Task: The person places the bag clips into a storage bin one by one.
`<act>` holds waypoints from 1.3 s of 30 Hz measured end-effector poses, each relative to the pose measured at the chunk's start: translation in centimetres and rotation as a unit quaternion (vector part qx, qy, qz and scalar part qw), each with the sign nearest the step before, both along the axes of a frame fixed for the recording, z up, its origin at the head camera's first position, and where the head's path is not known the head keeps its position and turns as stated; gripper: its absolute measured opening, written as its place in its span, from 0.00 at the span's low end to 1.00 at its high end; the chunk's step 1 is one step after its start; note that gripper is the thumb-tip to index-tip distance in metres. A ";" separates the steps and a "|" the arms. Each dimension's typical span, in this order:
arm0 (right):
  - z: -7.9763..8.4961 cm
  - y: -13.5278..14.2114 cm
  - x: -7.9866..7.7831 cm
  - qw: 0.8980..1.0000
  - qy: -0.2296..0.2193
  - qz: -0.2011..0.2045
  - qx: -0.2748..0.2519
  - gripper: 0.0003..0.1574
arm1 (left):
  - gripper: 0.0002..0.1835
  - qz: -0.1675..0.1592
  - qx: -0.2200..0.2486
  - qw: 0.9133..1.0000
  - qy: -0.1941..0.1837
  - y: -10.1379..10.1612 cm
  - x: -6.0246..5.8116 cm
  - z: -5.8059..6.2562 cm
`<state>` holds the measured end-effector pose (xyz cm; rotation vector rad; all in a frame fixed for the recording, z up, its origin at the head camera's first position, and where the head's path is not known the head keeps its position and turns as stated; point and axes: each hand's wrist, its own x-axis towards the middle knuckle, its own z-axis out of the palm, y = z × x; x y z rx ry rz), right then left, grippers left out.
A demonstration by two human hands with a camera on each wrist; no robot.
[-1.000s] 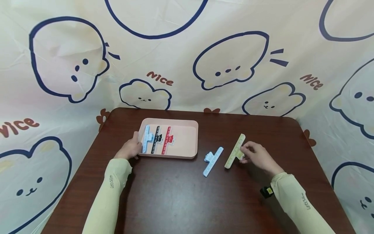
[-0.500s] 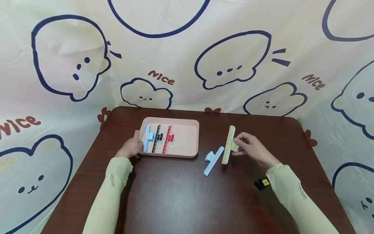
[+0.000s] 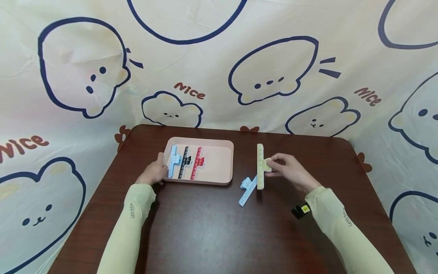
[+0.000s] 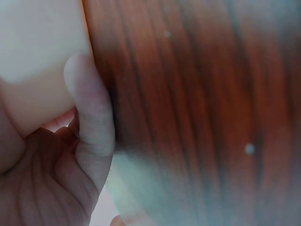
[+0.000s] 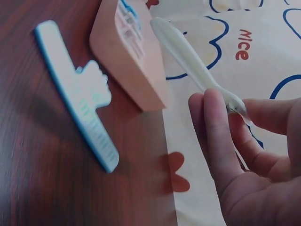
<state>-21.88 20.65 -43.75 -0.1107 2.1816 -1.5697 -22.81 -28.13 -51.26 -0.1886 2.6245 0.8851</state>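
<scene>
My right hand [image 3: 289, 171] pinches the handle of a pale yellow-green ruler clip [image 3: 260, 167], which hangs nearly upright in the head view and overlaps one end of a light blue ruler clip [image 3: 248, 193] lying on the table. In the right wrist view the held clip [image 5: 186, 52] shows edge-on, thumb and fingertips on its grip tab. My left hand [image 3: 154, 172] holds the left side of a pink tray [image 3: 219, 163]; in the left wrist view its thumb [image 4: 89, 94] lies along the tray's side. Inside the tray, from left to right, are blue [image 3: 172, 161], black [image 3: 183, 163] and red [image 3: 196, 163] ruler clips.
The dark brown wooden table [image 3: 202, 228] carries all of this. A patterned cloth wall [image 3: 219, 76] closes off the back and both sides. A black device [image 3: 300, 211] sits on the right wrist.
My right hand has moved left with the yellow-green clip, lifting it and turning it from slanted to nearly upright. The left hand and tray stay in place.
</scene>
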 end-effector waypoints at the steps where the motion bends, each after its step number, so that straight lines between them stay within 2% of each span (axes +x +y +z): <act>1: 0.1 -0.2 -0.1 1.000 -0.003 0.000 -0.008 0.22 | 0.32 0.000 0.000 1.000 0.000 0.0 0.0 0.0; 10: 0.6 -2.2 -1.1 0.998 -0.017 0.007 -0.058 0.23 | 0.34 0.007 -0.001 1.000 -0.002 0.0 0.1 -0.3; 25: 1.7 -6.1 -2.6 0.997 -0.036 -0.003 -0.074 0.22 | 0.33 0.008 -0.004 1.000 0.002 0.0 0.0 -0.1; 39: 1.5 -10.8 -4.3 0.996 -0.053 -0.007 -0.074 0.18 | 0.31 0.008 -0.006 1.000 0.002 0.1 0.2 -0.1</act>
